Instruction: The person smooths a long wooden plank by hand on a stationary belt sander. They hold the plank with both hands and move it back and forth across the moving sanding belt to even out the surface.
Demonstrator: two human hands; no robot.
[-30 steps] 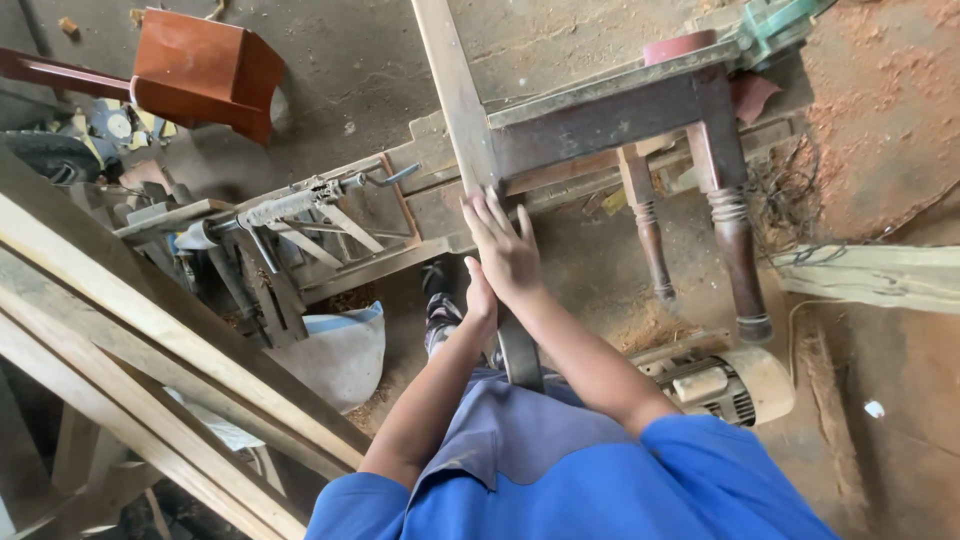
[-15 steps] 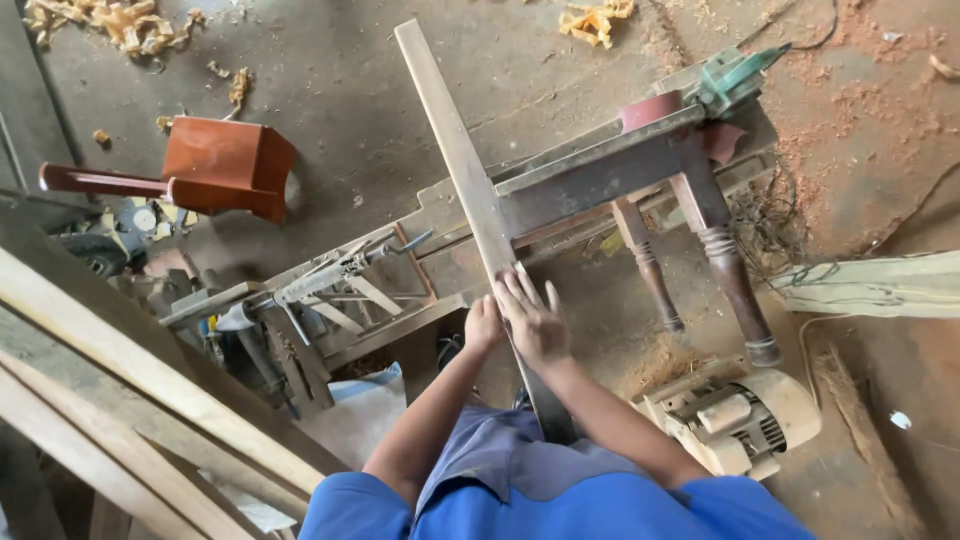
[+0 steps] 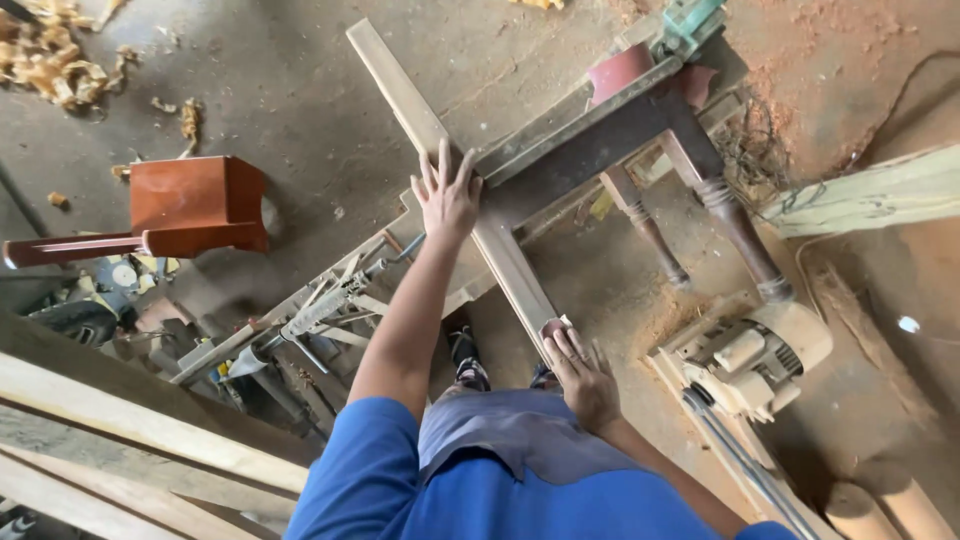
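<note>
A long wooden plank (image 3: 440, 160) lies across a dark machine table (image 3: 590, 140), running from the far left down toward me. My left hand (image 3: 446, 193) rests flat on the plank with its fingers spread, beside the table's edge. My right hand (image 3: 580, 372) is at the plank's near end, fingers bent against the end of the wood.
An electric motor (image 3: 745, 355) sits on the floor at the right. A red-brown wooden stand (image 3: 190, 205) is at the left, near metal parts (image 3: 320, 305). Light planks (image 3: 140, 420) lean at the lower left, another (image 3: 870, 195) at the right. Sawdust covers the floor.
My left hand slid forward along the plank, away from me. My right hand dropped back to the plank's near end. The plank has shifted further across the table.
</note>
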